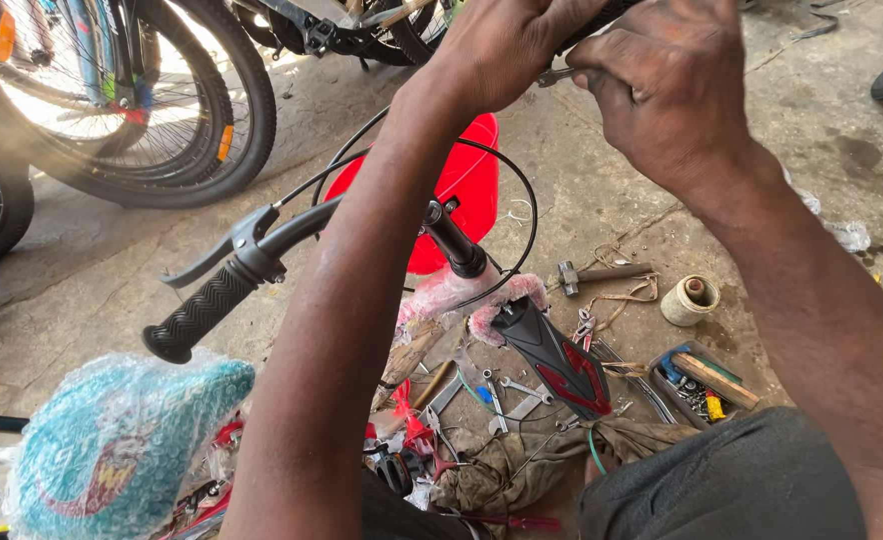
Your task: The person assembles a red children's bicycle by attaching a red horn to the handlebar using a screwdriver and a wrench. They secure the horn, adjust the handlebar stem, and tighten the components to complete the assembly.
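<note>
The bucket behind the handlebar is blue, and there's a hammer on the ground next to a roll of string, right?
Not quite. The head view shows the bucket behind the handlebar is red, not blue. The rest holds: a hammer lies on the ground next to a roll of string.

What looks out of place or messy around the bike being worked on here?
Tools lie loose on the concrete floor: spanners, a hammer, a twine spool and a rag. Both hands, left hand and right hand, work above them. Nothing looks broken or spilled.
</note>
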